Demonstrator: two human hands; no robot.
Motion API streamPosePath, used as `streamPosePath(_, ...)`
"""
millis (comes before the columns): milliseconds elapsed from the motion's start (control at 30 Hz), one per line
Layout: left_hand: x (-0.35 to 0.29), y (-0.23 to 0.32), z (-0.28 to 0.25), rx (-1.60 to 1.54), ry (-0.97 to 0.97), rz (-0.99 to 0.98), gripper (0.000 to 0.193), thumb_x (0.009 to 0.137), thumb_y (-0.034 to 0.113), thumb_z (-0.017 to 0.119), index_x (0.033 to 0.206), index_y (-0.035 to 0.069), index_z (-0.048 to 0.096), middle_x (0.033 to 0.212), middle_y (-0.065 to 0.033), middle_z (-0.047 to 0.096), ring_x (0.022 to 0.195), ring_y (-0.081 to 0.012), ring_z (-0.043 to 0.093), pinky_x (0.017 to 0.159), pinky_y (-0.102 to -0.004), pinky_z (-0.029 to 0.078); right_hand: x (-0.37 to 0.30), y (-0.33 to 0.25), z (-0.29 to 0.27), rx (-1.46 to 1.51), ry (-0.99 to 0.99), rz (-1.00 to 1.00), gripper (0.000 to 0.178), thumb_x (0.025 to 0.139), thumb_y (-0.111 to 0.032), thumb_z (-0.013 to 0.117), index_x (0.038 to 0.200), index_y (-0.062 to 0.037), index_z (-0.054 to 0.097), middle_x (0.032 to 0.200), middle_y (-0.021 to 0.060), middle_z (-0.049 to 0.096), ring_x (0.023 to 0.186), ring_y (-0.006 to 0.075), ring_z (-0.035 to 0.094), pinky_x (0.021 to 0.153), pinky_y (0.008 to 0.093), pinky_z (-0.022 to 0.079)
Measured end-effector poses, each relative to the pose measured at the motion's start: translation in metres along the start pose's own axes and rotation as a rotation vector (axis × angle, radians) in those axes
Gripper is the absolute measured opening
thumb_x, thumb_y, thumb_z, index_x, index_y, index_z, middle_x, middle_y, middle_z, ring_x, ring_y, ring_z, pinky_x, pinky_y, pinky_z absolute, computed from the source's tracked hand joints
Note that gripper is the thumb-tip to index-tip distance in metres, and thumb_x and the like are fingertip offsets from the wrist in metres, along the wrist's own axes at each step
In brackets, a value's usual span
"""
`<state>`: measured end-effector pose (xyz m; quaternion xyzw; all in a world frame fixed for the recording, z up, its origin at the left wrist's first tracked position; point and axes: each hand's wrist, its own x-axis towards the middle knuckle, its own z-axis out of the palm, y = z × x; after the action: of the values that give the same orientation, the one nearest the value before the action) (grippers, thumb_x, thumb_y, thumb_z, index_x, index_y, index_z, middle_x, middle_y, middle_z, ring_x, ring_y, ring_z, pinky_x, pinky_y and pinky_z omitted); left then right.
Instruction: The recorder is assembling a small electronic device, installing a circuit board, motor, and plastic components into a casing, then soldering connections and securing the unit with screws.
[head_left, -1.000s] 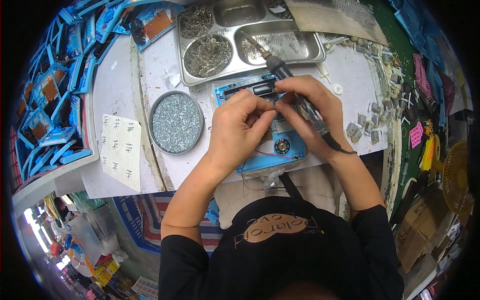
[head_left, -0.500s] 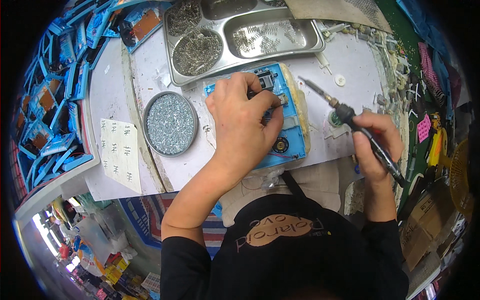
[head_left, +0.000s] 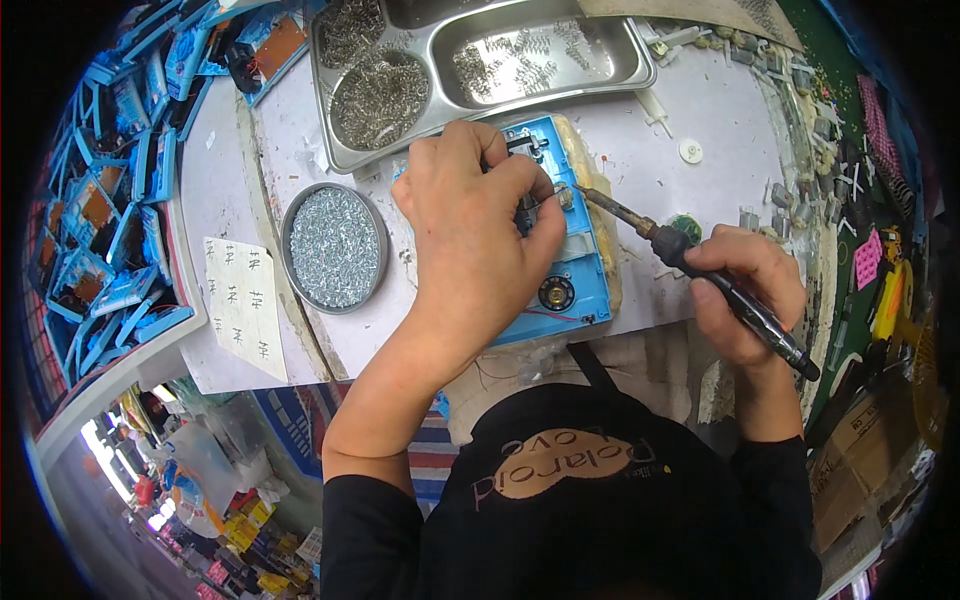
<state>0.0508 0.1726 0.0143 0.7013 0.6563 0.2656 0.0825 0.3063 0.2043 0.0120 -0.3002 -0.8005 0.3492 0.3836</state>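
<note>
On the table in front of me lies a blue plastic casing (head_left: 598,285) with a round black part (head_left: 557,292), thin wires and small dark fittings in it. My left hand (head_left: 470,225) is bent over the casing, thumb and fingers pinched together at its middle; what they hold is hidden. A soldering iron (head_left: 672,243) is gripped by its black handle in my right hand (head_left: 755,275). Its tip points left and sits at a small metal part (head_left: 565,196) near the casing's right edge, beside my left fingertips. Whether it touches is unclear.
Beyond the casing stands a metal compartment tray (head_left: 645,75) with springs. Left are a round dish (head_left: 380,245) of small screws and a paper sheet (head_left: 245,310) with handwriting. Many blue casings (head_left: 120,240) are piled far left. A white disc (head_left: 690,151) and loose parts lie right.
The soldering iron has moved left and slightly down, bringing its tip to the small metal part in the casing. My left hand stays pinched over the casing. The whole view has shifted slightly.
</note>
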Motion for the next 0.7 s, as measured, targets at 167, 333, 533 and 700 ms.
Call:
streamPosePath(167, 0.0019, 0.0013, -0.0007, 0.022, -0.005, 0.001, 0.012, 0.069, 0.013, 0.079, 0.079, 0.010, 0.072, 0.093, -0.0058, 0.054, 0.091, -0.0270, 0.051, 0.081, -0.0402, 0.040, 0.0026, 0.0019, 0.0024, 0.053, -0.015, -0.013, 0.022, 0.079, -0.007, 0.074, 0.100, -0.0017, 0.068, 0.072, 0.0093, 0.065, 0.057, 0.0194, 0.061, 0.054, 0.0291, 0.048)
streamPosePath(333, 0.0022, 0.0010, 0.0008, 0.016, 0.012, -0.001, 0.011, 0.069, 0.012, 0.078, 0.078, 0.009, 0.072, 0.092, -0.0055, 0.053, 0.090, -0.0265, 0.051, 0.080, -0.0399, 0.040, 0.0058, 0.0040, 0.0047, 0.050, -0.020, -0.043, 0.022, 0.079, -0.006, 0.073, 0.100, -0.0017, 0.067, 0.070, 0.0086, 0.064, 0.055, 0.0191, 0.059, 0.052, 0.0293, 0.046)
streamPosePath(533, 0.0024, 0.0014, 0.0020, 0.022, 0.022, 0.017, 0.011, 0.069, 0.012, 0.078, 0.077, 0.009, 0.071, 0.091, -0.0047, 0.053, 0.090, -0.0258, 0.051, 0.079, -0.0396, 0.039, 0.0069, 0.0062, 0.0064, 0.049, -0.013, -0.066, 0.023, 0.079, -0.004, 0.073, 0.101, -0.0021, 0.067, 0.067, 0.0072, 0.061, 0.053, 0.0183, 0.057, 0.050, 0.0301, 0.044)
streamPosePath(700, 0.0012, 0.0021, 0.0031, -0.017, -0.008, -0.004, 0.009, 0.070, 0.010, 0.077, 0.074, 0.009, 0.069, 0.094, -0.0062, 0.050, 0.095, -0.0275, 0.047, 0.082, -0.0433, 0.031, 0.0086, 0.0065, 0.0064, 0.004, -0.048, -0.128, 0.027, 0.074, -0.001, 0.074, 0.100, -0.0042, 0.067, 0.063, 0.0049, 0.055, 0.051, 0.0193, 0.053, 0.048, 0.0318, 0.041)
